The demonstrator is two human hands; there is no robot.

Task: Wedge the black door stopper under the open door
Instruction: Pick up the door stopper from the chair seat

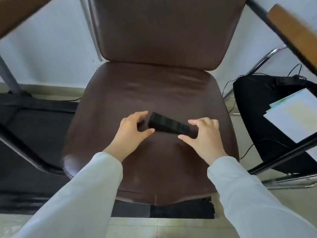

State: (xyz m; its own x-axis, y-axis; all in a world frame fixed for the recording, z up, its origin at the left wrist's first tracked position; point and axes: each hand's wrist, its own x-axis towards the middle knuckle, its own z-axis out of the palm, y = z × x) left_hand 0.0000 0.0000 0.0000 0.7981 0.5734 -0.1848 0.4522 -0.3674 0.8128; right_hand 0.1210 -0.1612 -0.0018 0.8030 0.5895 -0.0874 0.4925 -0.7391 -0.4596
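Observation:
The black ribbed door stopper (pixel 169 124), a wedge, lies on the seat of a brown leather chair (pixel 154 90), thick end to the left, thin end to the right. My left hand (pixel 133 133) hovers at its thick end, fingers spread, thumb close to the wedge. My right hand (pixel 203 134) is at the thin end, with fingers and thumb curled around that tip; whether they touch it I cannot tell. No door is in view.
A black chair with white papers (pixel 295 115) and cables stands to the right. Dark mats (pixel 34 127) and a metal frame lie on the left. A white wall is behind the chair, pale floor tiles (pixel 154 227) below.

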